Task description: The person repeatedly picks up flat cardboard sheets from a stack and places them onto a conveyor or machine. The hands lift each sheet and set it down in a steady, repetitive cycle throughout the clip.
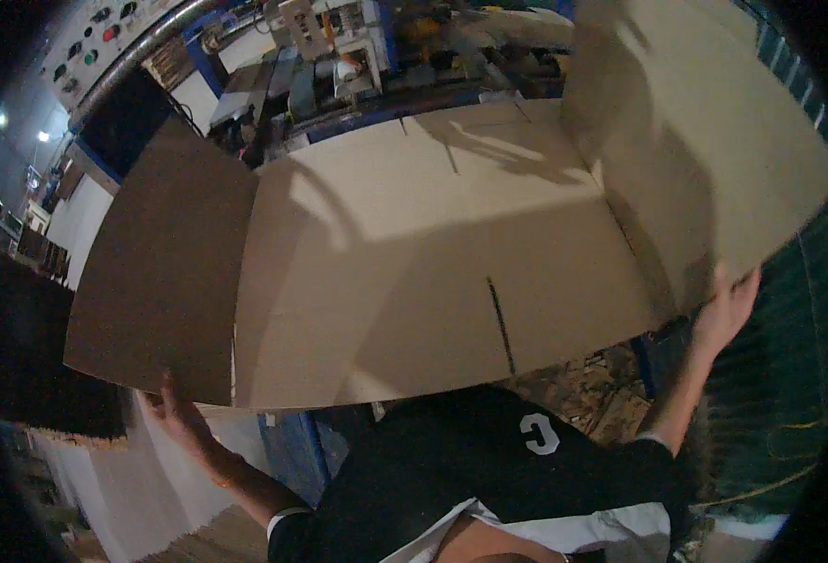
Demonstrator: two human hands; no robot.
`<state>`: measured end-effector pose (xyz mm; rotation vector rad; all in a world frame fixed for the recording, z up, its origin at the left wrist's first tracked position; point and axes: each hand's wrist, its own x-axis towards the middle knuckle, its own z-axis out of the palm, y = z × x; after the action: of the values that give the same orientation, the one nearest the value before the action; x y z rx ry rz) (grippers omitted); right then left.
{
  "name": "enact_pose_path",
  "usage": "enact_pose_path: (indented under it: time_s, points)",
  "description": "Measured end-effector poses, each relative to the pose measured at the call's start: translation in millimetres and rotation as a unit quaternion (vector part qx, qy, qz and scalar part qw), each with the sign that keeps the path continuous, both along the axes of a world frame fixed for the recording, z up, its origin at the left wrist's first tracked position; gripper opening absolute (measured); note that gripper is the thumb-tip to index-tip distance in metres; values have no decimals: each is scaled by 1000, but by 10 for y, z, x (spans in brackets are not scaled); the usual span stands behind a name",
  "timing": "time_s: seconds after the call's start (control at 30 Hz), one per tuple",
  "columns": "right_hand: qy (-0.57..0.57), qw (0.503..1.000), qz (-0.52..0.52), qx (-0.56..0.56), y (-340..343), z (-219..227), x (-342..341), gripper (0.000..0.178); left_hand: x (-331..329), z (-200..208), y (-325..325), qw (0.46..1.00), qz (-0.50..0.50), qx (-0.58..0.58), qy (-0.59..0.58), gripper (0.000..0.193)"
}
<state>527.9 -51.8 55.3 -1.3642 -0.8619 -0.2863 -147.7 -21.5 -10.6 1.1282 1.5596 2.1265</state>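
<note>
A large brown cardboard sheet (414, 253) spreads across the view in front of me, its two end panels bent upward. Short dark slots cut into its near and far edges. At the lower edge of the shaded left panel (165, 272), my left hand (179, 418) is closed on the board, thumb on the inner face. My right hand (728, 310) grips the near lower edge of the taller right panel (742, 141); some of its fingers are hidden behind the board. Shadows fall over the middle of the sheet.
Behind the sheet stands a machine (339, 80) with metal parts. A control panel (90, 47) with coloured buttons is at the upper left. Stacked dark board (34, 338) lies left, cardboard scraps (597, 399) lie below, and green ribbed material (770, 375) is at right.
</note>
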Motion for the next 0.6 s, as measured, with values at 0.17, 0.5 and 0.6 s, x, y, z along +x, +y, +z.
enact_pose_path:
  time_s: [0.17, 0.5, 0.6]
  points:
    - [-380, 860, 279, -196, -122, -569, -713, 27, 819, -93, -194, 952, -94, -99, 274, 42]
    - [-475, 724, 381, -322, 315, -613, -884, 33, 1654, 184, 362, 654, -309, -132, 678, 48]
    - [-478, 705, 414, -322, 595, -702, -851, 35, 1585, 140, 535, 669, -293, -128, 671, 50]
